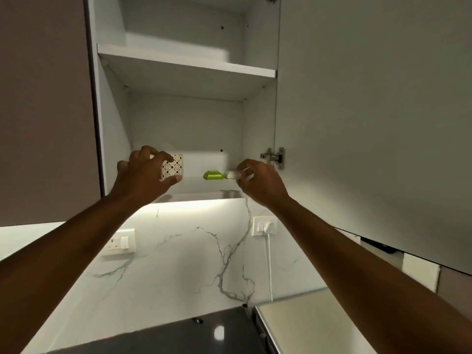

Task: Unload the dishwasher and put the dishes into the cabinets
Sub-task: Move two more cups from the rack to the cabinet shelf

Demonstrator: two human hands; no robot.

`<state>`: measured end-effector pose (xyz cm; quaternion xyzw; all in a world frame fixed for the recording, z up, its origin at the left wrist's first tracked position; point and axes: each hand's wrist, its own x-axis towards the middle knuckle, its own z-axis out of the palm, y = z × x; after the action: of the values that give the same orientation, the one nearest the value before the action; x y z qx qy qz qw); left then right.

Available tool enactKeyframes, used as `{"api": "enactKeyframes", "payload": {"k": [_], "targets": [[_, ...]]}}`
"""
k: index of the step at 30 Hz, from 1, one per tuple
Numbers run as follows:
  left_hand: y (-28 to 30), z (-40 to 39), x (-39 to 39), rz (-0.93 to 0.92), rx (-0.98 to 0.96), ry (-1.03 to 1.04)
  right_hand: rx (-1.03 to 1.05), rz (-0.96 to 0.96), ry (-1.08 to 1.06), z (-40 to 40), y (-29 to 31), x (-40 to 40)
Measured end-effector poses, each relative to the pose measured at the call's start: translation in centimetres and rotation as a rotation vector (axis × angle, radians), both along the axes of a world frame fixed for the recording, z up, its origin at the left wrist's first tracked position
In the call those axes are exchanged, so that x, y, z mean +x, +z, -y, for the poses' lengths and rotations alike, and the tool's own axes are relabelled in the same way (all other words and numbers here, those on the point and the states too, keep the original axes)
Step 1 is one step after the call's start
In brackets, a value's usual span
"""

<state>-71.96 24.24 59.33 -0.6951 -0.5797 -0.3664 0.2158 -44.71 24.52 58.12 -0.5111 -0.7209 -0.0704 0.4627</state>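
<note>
Half the patterned cup (173,166) is hidden by the left hand (143,172). The white thing (230,175) pinched by the right hand (258,183) is mostly covered (can't be identified). The cabinet door (370,111) is cropped at the right edge.

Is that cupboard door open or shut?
Open: the cabinet door is swung out to the right on its hinge, so both shelves show.

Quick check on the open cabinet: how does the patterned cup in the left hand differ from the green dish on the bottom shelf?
The patterned cup is tall, cream with a dark diamond print; the green dish is low, flat and plain lime green. The left hand grips the cup; nothing touches the dish, which lies on the shelf. Both are at the bottom shelf.
</note>
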Motion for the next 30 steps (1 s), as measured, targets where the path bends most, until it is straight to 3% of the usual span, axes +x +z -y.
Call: {"api": "enactKeyframes", "payload": {"k": [9, 14, 20, 25, 30], "targets": [[-2.4, 13.8, 1.3, -0.167, -0.09, 0.148, -0.089, -0.049, 0.083, 8.6, -3.7, 3.1], [-4.1, 19.9, 0.8, -0.099, -0.158, 0.165, -0.168, -0.019, 0.127, 14.0, -6.1, 4.3], [-7.0, 24.9, 1.3, -0.071, -0.172, 0.099, -0.255, -0.072, 0.0, 21.6, -8.8, 8.0], [-13.7, 30.6, 3.6, -0.073, -0.259, -0.067, -0.379, -0.227, -0.11, 29.8, -16.1, 9.3], [-22.2, 36.2, 4.7, -0.113, -0.47, -0.183, -0.588, -0.285, -0.261, 38.6, -26.5, 9.9]]}}
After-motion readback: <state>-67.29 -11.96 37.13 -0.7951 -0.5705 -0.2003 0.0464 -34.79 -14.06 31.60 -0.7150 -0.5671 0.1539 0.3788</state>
